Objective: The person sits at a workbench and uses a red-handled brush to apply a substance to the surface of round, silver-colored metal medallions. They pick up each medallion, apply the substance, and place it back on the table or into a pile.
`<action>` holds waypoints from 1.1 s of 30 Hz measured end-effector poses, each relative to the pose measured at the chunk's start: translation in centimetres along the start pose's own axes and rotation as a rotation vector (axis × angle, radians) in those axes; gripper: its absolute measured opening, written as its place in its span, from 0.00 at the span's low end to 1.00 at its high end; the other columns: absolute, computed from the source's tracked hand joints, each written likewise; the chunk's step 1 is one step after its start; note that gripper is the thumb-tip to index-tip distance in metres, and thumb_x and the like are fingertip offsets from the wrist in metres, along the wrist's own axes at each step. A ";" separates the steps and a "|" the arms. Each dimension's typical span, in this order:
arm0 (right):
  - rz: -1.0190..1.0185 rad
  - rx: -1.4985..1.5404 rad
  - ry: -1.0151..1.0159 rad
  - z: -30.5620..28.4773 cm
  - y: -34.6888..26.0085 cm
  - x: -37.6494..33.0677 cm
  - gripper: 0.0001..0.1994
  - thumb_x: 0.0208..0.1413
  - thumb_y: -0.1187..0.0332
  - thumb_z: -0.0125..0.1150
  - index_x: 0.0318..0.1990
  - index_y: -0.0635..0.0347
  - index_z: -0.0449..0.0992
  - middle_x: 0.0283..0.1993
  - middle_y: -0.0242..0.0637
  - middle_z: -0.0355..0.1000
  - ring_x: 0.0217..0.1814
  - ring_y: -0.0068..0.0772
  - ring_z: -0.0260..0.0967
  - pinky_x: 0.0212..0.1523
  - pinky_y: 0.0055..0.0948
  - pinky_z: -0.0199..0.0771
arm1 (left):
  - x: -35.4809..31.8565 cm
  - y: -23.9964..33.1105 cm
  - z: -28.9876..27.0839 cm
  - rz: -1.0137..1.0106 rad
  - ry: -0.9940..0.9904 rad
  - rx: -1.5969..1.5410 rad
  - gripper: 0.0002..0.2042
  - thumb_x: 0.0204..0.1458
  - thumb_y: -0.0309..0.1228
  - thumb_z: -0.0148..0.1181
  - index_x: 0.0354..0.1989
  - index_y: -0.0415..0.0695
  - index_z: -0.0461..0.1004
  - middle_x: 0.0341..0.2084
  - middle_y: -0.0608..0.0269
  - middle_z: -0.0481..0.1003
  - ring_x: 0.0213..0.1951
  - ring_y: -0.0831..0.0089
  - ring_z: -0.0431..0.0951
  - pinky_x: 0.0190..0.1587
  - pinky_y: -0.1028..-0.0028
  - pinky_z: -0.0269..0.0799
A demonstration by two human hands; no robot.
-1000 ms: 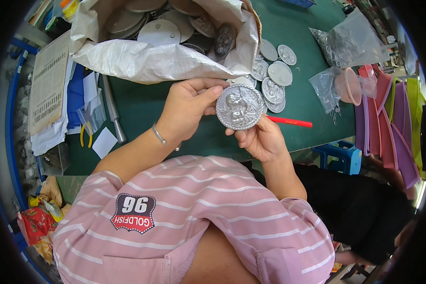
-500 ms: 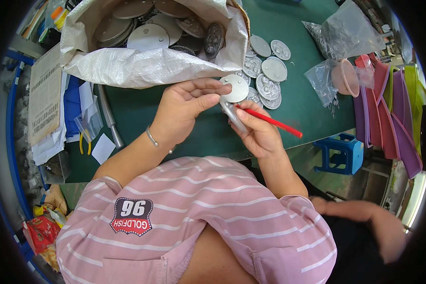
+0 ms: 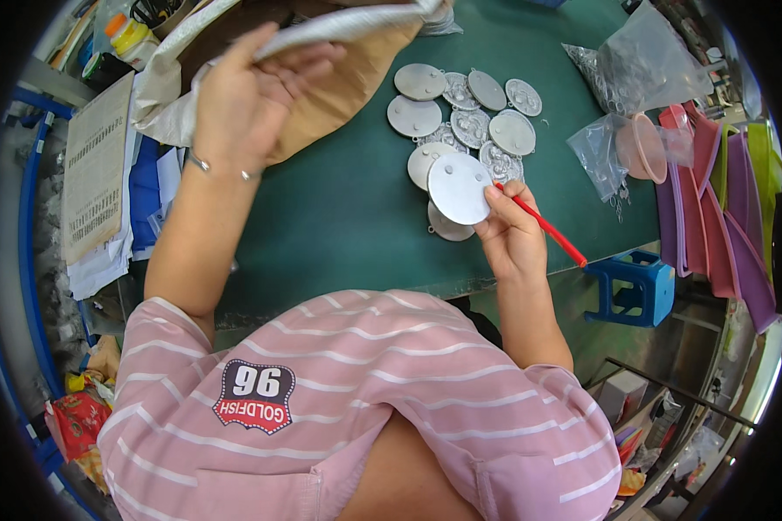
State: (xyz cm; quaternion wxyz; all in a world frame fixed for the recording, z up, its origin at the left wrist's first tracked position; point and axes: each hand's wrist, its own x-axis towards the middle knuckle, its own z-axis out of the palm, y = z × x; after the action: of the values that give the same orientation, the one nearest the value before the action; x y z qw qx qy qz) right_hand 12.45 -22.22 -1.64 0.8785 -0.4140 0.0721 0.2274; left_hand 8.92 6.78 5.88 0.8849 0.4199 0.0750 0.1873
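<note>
My right hand (image 3: 511, 233) holds a round silver metal disc (image 3: 460, 187) with its plain back up, and a red pen (image 3: 543, 226) lies between its fingers. It hovers over the near edge of a heap of several silver discs (image 3: 469, 122) on the green table (image 3: 347, 217). My left hand (image 3: 248, 95) is raised at the upper left, fingers curled over the rim of a large white woven sack (image 3: 321, 61) and lifting it. What the sack contains is hidden.
Clear plastic bags (image 3: 643, 78) and a pink bowl (image 3: 643, 148) lie at the table's right end. Pink and purple trays (image 3: 721, 200) stand further right. A blue plastic stool (image 3: 634, 286) is below the table edge. Papers (image 3: 96, 165) lie on the left.
My left hand let go of the disc and rose to the sack's rim. My right hand turned the disc from its embossed face to its plain back and moved it toward the heap.
</note>
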 end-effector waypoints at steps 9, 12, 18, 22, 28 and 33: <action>0.059 0.205 -0.023 -2.7 -2.8 -1.1 0.03 0.53 0.81 0.49 0.31 0.64 0.64 0.35 0.42 0.68 0.41 0.34 0.69 0.43 0.31 0.76 | 10.3 4.1 -4.5 0.111 0.001 -0.232 0.13 0.52 0.26 0.42 0.41 0.27 0.63 0.36 0.40 0.70 0.41 0.47 0.72 0.45 0.61 0.70; 0.044 0.247 0.042 -3.2 -2.9 -1.7 0.02 0.53 0.81 0.49 0.31 0.65 0.65 0.35 0.43 0.68 0.41 0.35 0.69 0.40 0.30 0.78 | 8.0 1.1 -0.1 0.393 0.178 0.216 0.17 0.58 0.30 0.36 0.45 0.23 0.58 0.42 0.34 0.68 0.46 0.42 0.70 0.51 0.57 0.68; 0.144 0.302 -0.116 -2.0 -2.3 -1.0 0.02 0.53 0.81 0.48 0.31 0.64 0.65 0.36 0.44 0.69 0.40 0.37 0.70 0.40 0.29 0.78 | 2.8 -2.4 -1.7 0.569 0.310 1.186 0.27 0.53 0.49 0.52 0.12 0.37 0.67 0.12 0.64 0.67 0.19 0.74 0.71 0.25 0.76 0.68; 0.174 0.267 -0.136 0.0 -1.5 -0.3 0.05 0.52 0.81 0.50 0.31 0.59 0.65 0.37 0.41 0.69 0.40 0.34 0.72 0.38 0.31 0.79 | -0.2 -7.6 -0.2 0.751 -0.097 0.876 0.22 0.38 0.47 0.67 0.26 0.36 0.72 0.25 0.61 0.72 0.30 0.75 0.69 0.35 0.75 0.65; 0.253 0.187 -0.195 2.0 -0.5 0.2 0.05 0.52 0.80 0.52 0.31 0.58 0.65 0.38 0.40 0.69 0.39 0.33 0.71 0.38 0.32 0.78 | -3.2 -9.0 0.7 0.212 -0.451 0.625 0.43 0.22 0.36 0.76 0.54 0.38 0.62 0.50 0.58 0.66 0.53 0.65 0.66 0.57 0.64 0.59; 0.329 0.170 -0.231 1.9 0.0 -0.1 0.05 0.52 0.79 0.53 0.32 0.59 0.65 0.37 0.40 0.69 0.39 0.34 0.71 0.36 0.31 0.78 | -4.7 -9.5 1.3 -0.058 -0.447 0.421 0.24 0.34 0.24 0.69 0.43 0.39 0.68 0.47 0.56 0.68 0.49 0.69 0.68 0.53 0.68 0.63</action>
State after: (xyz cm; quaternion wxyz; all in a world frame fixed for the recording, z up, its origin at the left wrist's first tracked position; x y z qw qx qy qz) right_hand 12.26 -20.82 -0.36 0.8637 -0.2921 0.0565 0.4069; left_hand 7.53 -1.53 -0.71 0.7780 0.6224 -0.0725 0.0454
